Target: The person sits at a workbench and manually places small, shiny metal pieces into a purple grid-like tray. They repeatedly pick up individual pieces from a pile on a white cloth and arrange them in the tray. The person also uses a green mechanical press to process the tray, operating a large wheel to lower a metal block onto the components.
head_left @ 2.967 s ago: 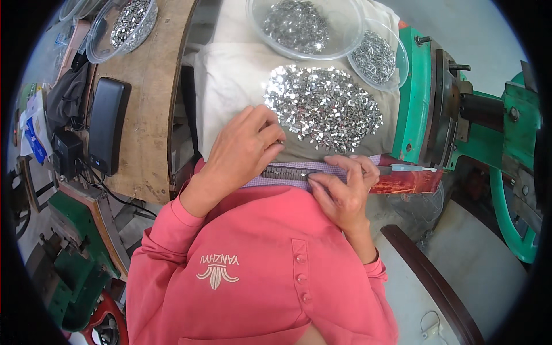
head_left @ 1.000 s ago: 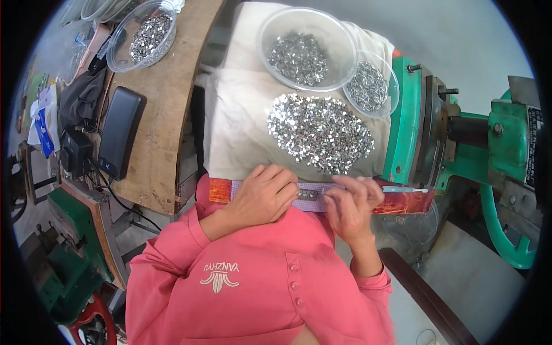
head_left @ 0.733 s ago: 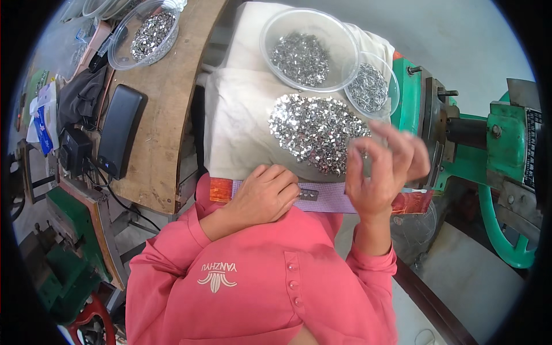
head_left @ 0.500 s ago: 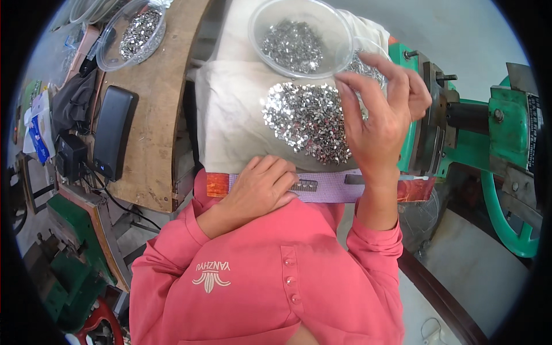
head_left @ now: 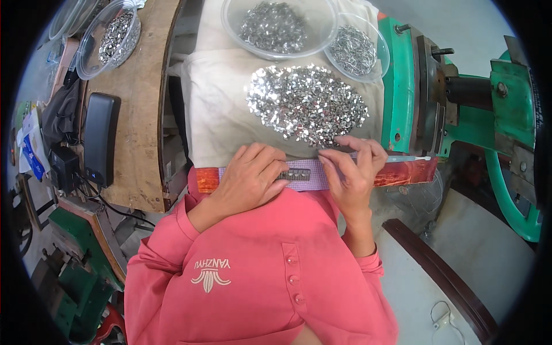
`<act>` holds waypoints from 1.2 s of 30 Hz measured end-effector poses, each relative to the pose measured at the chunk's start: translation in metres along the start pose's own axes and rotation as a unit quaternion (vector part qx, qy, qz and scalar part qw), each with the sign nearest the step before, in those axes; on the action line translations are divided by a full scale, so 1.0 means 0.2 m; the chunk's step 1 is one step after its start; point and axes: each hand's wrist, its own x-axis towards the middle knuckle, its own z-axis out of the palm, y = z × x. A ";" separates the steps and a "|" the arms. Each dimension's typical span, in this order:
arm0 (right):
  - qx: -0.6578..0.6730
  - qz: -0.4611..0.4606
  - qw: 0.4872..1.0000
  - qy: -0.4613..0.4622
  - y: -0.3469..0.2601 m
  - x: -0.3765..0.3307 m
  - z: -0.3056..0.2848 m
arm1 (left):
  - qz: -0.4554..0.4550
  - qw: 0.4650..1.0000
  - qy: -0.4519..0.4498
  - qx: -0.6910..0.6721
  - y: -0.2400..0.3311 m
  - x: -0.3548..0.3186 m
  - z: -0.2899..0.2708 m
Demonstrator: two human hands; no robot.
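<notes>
A pile of small shiny metal pieces (head_left: 307, 103) lies on a cream cloth (head_left: 218, 109). At the cloth's near edge a reddish wooden strip (head_left: 402, 171) carries a lilac band (head_left: 313, 178) with a short row of metal pieces (head_left: 294, 174) lined up on it. My left hand (head_left: 250, 178) rests flat on the strip's left part, fingers touching the row. My right hand (head_left: 353, 172) is pinched over the band just right of the row, holding a thin white stick (head_left: 408, 158) that points right. Whether a metal piece sits in that pinch is hidden.
Two clear bowls of metal pieces (head_left: 276, 23) (head_left: 356, 49) stand behind the pile. A green press machine (head_left: 460, 98) rises at the right. A wooden bench (head_left: 135, 98) at the left holds another clear bowl (head_left: 112, 37) and a black box (head_left: 100, 138). A dark-rimmed seat (head_left: 437, 270) is lower right.
My right hand rose to the pile and far bowl, then came back down to the band beside the row. My left hand stayed on the strip.
</notes>
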 end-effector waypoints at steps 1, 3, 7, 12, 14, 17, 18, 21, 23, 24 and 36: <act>-0.004 -0.008 1.000 0.001 -0.01 0.01 0.01 | 0.001 1.000 0.004 0.000 0.00 -0.01 0.00; -0.013 -0.023 1.000 0.000 -0.02 0.05 0.04 | -0.001 1.000 0.010 -0.005 0.00 -0.02 0.00; -0.050 -0.041 0.998 -0.007 -0.05 0.11 0.09 | -0.004 1.000 0.018 -0.005 0.01 -0.01 -0.01; -0.081 -0.059 0.995 0.006 -0.07 0.12 0.12 | 0.003 1.000 0.002 0.001 0.04 0.03 -0.01; -0.074 -0.058 0.996 0.007 -0.06 0.12 0.13 | 0.007 1.000 -0.006 -0.005 0.04 0.04 0.01; -0.024 -0.036 0.999 -0.017 -0.05 0.10 0.11 | 0.012 1.000 0.007 -0.005 0.05 0.06 0.02; -0.023 -0.029 0.999 -0.014 -0.04 0.09 0.10 | 0.013 1.000 0.008 -0.001 0.05 0.06 0.03; -0.024 -0.011 1.000 -0.011 -0.03 0.05 0.08 | 0.019 1.000 0.012 0.013 0.05 0.06 0.04; -0.029 0.001 0.999 -0.016 -0.02 0.04 0.07 | 0.025 0.999 0.012 0.022 0.06 0.06 0.04; -0.031 -0.001 0.999 -0.014 -0.01 0.04 0.06 | 0.028 0.999 0.011 0.024 0.06 0.06 0.04; -0.087 -0.083 0.993 0.003 -0.03 0.12 0.14 | -0.013 0.999 0.020 -0.021 0.03 0.02 -0.01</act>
